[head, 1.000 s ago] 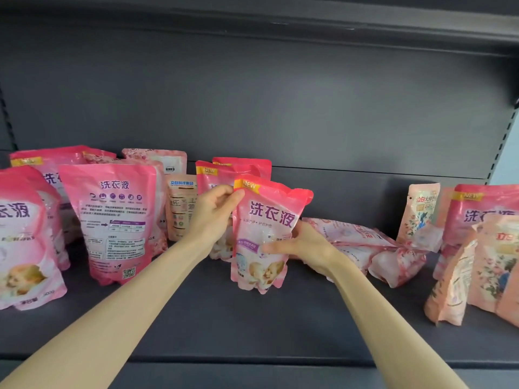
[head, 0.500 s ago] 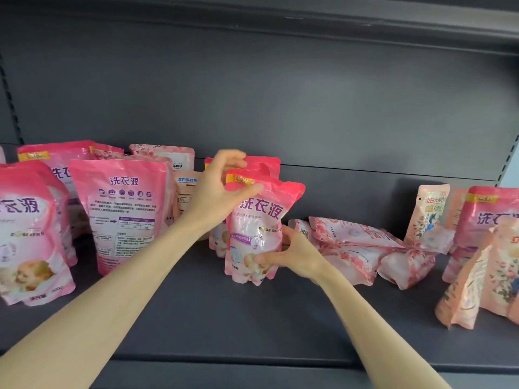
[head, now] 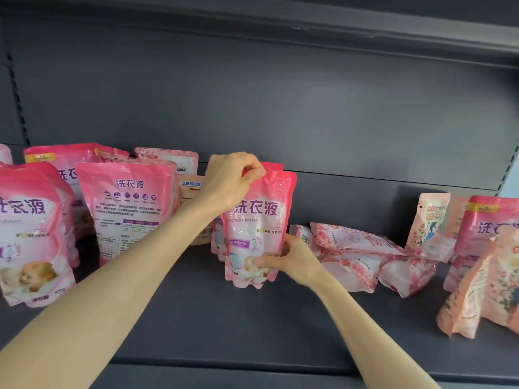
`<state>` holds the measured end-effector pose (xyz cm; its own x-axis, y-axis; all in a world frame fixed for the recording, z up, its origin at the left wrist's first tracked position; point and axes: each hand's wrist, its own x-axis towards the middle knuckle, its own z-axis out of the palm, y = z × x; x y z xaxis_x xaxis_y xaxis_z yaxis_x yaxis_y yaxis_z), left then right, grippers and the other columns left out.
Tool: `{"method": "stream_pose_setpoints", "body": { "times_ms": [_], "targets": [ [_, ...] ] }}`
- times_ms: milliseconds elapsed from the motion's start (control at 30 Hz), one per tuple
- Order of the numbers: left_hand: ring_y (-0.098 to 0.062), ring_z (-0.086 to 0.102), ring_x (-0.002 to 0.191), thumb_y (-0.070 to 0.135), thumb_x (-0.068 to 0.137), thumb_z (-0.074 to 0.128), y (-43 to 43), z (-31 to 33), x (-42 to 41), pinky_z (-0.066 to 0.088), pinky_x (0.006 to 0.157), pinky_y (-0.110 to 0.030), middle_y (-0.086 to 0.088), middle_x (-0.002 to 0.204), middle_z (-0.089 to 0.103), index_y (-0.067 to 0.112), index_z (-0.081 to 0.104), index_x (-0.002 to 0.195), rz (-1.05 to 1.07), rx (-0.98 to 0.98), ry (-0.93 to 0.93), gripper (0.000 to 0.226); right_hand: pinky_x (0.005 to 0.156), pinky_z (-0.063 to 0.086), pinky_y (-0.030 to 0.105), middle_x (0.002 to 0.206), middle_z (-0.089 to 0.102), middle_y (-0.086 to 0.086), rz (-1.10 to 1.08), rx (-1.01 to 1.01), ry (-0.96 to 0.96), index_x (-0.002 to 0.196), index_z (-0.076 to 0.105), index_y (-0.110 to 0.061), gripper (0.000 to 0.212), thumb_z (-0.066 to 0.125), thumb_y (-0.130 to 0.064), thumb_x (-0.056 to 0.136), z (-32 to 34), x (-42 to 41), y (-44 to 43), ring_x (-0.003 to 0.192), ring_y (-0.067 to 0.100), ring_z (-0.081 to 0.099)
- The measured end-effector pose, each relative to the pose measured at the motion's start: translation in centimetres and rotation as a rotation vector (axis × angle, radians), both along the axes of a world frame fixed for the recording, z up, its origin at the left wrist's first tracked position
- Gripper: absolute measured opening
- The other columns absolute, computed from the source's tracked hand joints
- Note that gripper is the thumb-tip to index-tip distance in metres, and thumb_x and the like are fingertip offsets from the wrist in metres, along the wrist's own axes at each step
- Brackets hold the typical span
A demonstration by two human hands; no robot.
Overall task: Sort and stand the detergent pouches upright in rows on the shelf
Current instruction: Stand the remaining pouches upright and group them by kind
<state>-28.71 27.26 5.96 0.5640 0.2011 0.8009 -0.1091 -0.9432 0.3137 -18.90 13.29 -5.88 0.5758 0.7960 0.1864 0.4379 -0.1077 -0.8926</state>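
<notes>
Pouch (head: pixel 257 220): pink, upright on the shelf (head: pixel 252 318), mid row.
Left hand (head: pixel 230 181): fingers pinched on the pouch's top edge.
Right hand (head: pixel 289 261): fingers clamped on the pouch's lower side.
Hidden: another pouch behind it, only its top shows.
Cut off: pouches at the left and right edges.
Flat pile (head: pixel 362 254): print too blurry to read.
</notes>
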Motion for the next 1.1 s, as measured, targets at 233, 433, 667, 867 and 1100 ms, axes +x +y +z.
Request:
{"method": "stream_pose_setpoints", "body": {
  "times_ms": [233,433,667,867,1100],
  "targets": [
    [-0.015,0.054,0.097,0.031,0.097,0.046,-1.6,0.7,0.9,0.020,0.094,-0.029,0.010,0.091,0.061,0.019,0.065,0.101,0.118,0.432,0.122,0.023,0.076,0.057,0.028,0.090,0.075,-0.007,0.004,-0.001,0.012,0.097,0.066,-0.018,0.035,0.084,-0.015,0.068,0.2,-0.3,0.3,0.083,0.014,0.072],
    [-0.018,0.056,0.095,0.033,0.094,0.053,-0.9,-0.4,0.8,0.017,0.097,-0.030,0.006,0.095,0.067,0.020,0.068,0.100,0.143,0.383,0.009,0.020,0.067,0.053,0.017,0.088,0.074,-0.010,0.007,0.003,0.014,0.099,0.064,-0.020,0.035,0.083,-0.016,0.071,0.1,-0.6,0.5,0.074,0.005,0.070],
    [-0.007,0.042,0.119,0.029,0.072,0.080,0.8,-5.9,-2.8,0.036,0.094,-0.020,0.009,0.127,0.044,0.014,0.038,0.135,0.059,-0.359,-0.009,0.078,0.078,0.052,0.021,0.093,0.067,-0.013,-0.018,-0.111,-0.112,0.112,0.050,-0.026,0.062,0.087,-0.021,0.063,0.5,-0.4,0.0,0.087,0.007,0.062],
    [-0.010,0.066,0.095,0.013,0.080,0.072,3.0,-8.9,-3.2,0.054,0.080,-0.023,0.010,0.097,0.068,0.017,0.062,0.104,-0.180,-0.645,0.149,0.027,0.062,0.043,0.008,0.090,0.069,-0.010,-0.007,-0.089,-0.146,0.118,0.049,-0.023,0.063,0.085,-0.018,0.067,0.6,-1.0,0.8,0.078,0.004,0.057],
    [-0.006,0.066,0.091,0.013,0.081,0.071,3.3,-9.0,-3.5,0.054,0.077,-0.021,0.010,0.098,0.068,0.011,0.062,0.107,-0.157,-0.628,0.120,0.028,0.068,0.045,0.014,0.097,0.066,-0.009,-0.024,-0.122,-0.173,0.130,0.043,-0.019,0.075,0.084,-0.022,0.067,0.6,-1.3,1.5,0.085,0.005,0.059]
  ]
}}
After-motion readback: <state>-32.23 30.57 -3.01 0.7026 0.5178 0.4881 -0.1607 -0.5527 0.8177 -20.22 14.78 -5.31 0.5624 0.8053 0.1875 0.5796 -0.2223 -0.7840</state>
